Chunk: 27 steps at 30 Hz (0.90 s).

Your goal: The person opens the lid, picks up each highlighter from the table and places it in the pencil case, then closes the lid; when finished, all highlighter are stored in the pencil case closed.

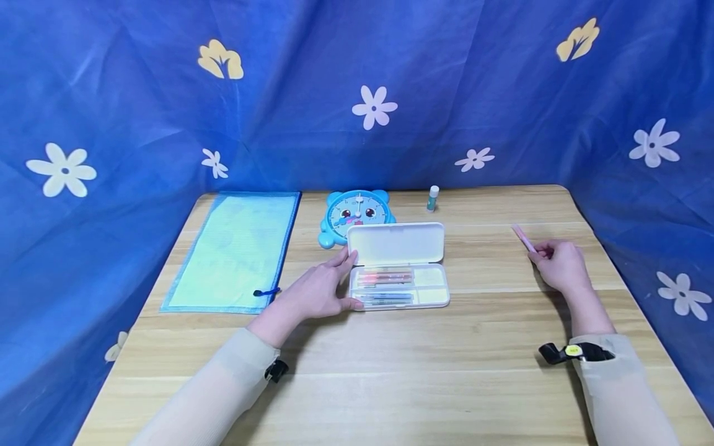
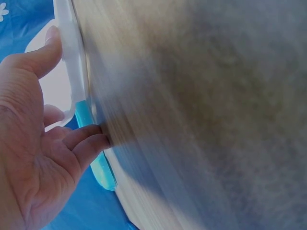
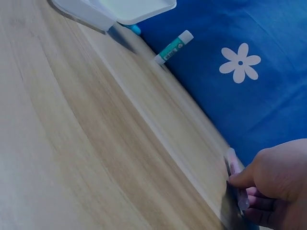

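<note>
A white pencil case [image 1: 429, 296] lies on the table with its lid [image 1: 397, 243] raised at the back. Several pens [image 1: 385, 277] lie in its left compartments. At the case's left end my left hand [image 1: 315, 291] holds it, thumb at the front corner and fingers by the lid. In the left wrist view the thumb [image 2: 45, 55] rests along the white edge, while other fingers bend loosely. Far to the right, my right hand [image 1: 560, 265] pinches a slim pink pen [image 1: 523, 238] near its close end. The right wrist view shows this pen [image 3: 233, 165] between thumb and fingers.
Behind the case is a blue toy clock [image 1: 357, 217] with a face. A glue stick [image 1: 432, 199] stands upright near the table's back edge. On the left lies a light blue mesh zip pouch [image 1: 234, 254]. Blue flowered cloth [image 1: 424, 74] surrounds the wooden table [image 1: 424, 371].
</note>
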### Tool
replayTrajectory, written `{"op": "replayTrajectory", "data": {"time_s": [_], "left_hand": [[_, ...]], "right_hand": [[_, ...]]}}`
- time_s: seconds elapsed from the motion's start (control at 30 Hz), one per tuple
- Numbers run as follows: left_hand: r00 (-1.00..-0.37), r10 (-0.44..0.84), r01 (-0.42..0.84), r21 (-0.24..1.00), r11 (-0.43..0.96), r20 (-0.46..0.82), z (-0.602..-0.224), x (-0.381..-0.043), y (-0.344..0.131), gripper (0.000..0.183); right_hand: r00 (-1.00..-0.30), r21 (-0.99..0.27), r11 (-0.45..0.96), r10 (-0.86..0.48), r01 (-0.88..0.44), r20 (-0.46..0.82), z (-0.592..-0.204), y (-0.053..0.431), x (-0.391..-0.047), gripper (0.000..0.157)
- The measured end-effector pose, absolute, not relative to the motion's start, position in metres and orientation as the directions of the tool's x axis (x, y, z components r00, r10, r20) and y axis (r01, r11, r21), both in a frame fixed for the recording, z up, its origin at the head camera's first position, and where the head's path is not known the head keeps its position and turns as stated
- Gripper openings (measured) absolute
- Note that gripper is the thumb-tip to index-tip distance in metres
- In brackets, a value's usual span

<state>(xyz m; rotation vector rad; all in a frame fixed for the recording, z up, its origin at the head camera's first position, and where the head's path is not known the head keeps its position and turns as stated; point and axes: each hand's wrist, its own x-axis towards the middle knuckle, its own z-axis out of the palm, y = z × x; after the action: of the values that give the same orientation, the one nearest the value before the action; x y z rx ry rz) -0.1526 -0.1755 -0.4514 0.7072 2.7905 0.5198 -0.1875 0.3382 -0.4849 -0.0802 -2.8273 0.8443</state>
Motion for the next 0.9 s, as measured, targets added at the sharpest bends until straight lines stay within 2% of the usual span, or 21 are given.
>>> {"op": "replayTrajectory", "data": {"time_s": [0.13, 0.43, 0.67, 0.9], "left_hand": [[-0.862, 0.493, 0.419, 0.384, 0.823, -0.117, -0.451, -0.152, -0.176, 0.118], [-0.862, 0.492, 0.418, 0.376, 0.827, -0.124, -0.449, -0.152, -0.177, 0.119], [-0.861, 0.493, 0.418, 0.376, 0.827, -0.125, -0.449, -0.151, -0.177, 0.119], [-0.863, 0.49, 0.415, 0.377, 0.828, -0.127, -0.452, -0.152, -0.176, 0.118]], "right_hand": [[-0.976, -0.558, 0.829, 0.099, -0.026, 0.192, -0.479, 0.334, -0.187, 0.019], [-0.956, -0.606, 0.777, 0.019, -0.17, 0.292, -0.444, 0.306, -0.183, 0.019], [-0.924, -0.619, 0.722, -0.075, -0.31, 0.375, -0.419, 0.272, -0.178, 0.014], [-0.903, -0.629, 0.663, -0.188, -0.407, 0.386, -0.404, 0.242, -0.171, 0.009]]}}
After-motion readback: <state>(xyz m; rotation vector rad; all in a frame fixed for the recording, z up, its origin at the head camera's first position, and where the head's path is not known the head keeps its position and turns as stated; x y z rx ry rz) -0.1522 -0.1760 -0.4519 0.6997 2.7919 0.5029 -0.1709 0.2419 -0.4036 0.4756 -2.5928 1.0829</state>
